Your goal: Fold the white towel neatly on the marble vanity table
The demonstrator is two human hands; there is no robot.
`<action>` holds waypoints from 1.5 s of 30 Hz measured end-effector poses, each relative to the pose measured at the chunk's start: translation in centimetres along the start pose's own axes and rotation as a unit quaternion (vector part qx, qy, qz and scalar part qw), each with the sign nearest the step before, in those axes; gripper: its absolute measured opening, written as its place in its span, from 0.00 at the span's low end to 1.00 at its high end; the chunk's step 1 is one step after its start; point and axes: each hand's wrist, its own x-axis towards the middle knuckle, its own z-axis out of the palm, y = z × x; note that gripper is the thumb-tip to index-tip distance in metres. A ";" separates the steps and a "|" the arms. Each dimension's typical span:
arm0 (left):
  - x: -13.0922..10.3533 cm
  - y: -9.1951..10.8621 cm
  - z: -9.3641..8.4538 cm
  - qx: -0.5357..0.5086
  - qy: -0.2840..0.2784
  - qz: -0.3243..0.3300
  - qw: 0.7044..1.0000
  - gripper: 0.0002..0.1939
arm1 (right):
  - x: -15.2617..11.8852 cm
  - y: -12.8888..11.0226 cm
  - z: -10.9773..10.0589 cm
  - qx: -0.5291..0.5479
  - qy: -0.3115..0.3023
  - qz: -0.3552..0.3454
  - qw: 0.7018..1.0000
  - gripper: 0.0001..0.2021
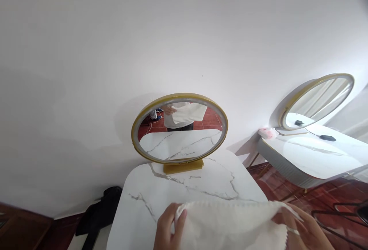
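Observation:
A white cloth (230, 223) with a zigzag-cut edge is stretched between my two hands, low in the view above the front of a marble-patterned table (207, 188). My left hand (169, 227) pinches its left corner between thumb and fingers. At the opposite corner, my right hand (301, 227) grips the cloth, partly covered by it; a ring shows on one finger. Beyond the cloth stands a round gold-framed mirror (181, 129) on a gold base (183, 166). The mirror reflects the cloth and part of my body.
To the right is a second marble-top table (310, 154) with another round mirror (319, 100), a black device (327, 138) on a cord and a pink-and-white packet (268, 133). A dark chair frame (336, 213) stands at lower right. Black material (100, 213) lies at lower left.

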 end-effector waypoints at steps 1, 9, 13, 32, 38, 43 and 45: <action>1.3 0.2 0.8 -0.004 -0.041 -0.005 0.999 0.19 | 0.9 0.4 0.4 -0.008 -0.007 0.014 1.000 0.19; 10.6 -4.1 11.4 0.133 -0.205 -0.079 0.966 0.11 | 10.9 10.0 8.1 -0.103 -0.153 0.081 0.979 0.19; 13.0 -5.7 15.2 0.156 -0.196 -0.092 0.964 0.13 | 14.9 13.7 12.2 -0.134 -0.215 0.064 0.965 0.15; 10.0 -9.1 28.2 0.323 -0.012 0.076 0.943 0.27 | 9.5 23.7 18.9 -0.349 -0.252 -0.236 0.871 0.26; 14.2 -9.6 28.9 0.359 -0.043 0.041 0.931 0.29 | 12.1 23.9 21.5 -0.422 -0.274 -0.243 0.829 0.28; 18.2 -10.0 30.0 0.342 -0.075 0.028 0.936 0.27 | 15.3 22.9 24.8 -0.440 -0.303 -0.240 0.810 0.28; 19.7 -10.3 30.9 0.323 -0.084 0.031 0.942 0.26 | 16.5 22.7 26.2 -0.451 -0.324 -0.235 0.798 0.28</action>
